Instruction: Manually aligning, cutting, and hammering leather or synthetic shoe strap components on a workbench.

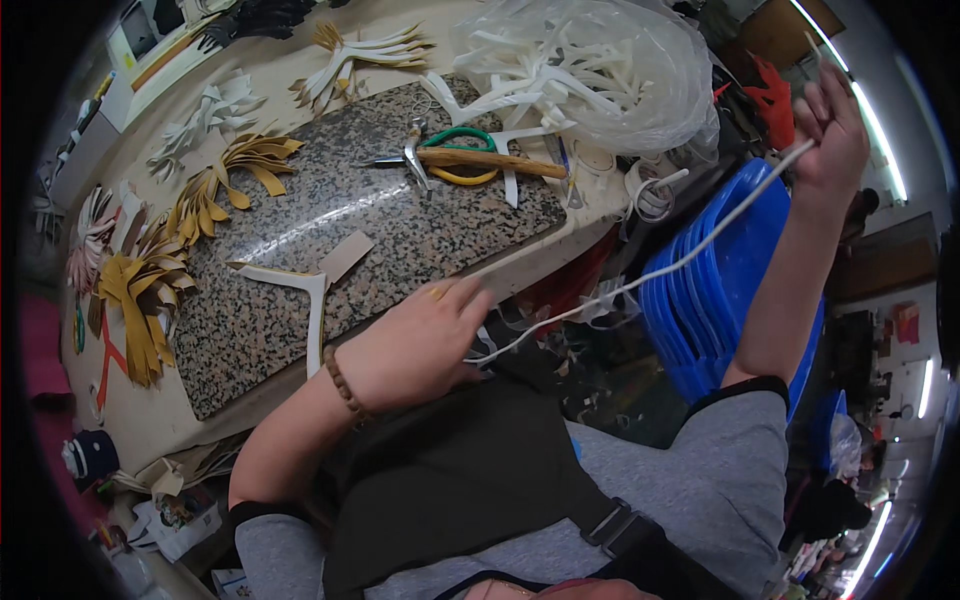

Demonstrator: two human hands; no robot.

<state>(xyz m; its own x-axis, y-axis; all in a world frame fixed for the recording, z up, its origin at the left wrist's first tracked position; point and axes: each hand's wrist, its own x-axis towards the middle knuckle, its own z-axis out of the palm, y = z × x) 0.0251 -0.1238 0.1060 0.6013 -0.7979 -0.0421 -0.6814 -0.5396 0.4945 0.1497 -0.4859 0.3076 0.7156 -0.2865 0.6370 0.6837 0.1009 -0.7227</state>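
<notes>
A long white cord stretches in a slanting line between my two hands. My right hand is raised high at the right, its fingers closed around the upper part of the cord. My left hand is low in front of the apron, its fingers together at the cord's lower end; the exact grip is partly hidden. Just left of that hand, a white Y-shaped strap piece lies on the speckled stone slab.
A hammer lies across green-and-yellow-handled scissors on the slab. Tan strap bundles lie at the left. A clear plastic bag of white straps sits at the back. Stacked blue plastic bins stand beside the table.
</notes>
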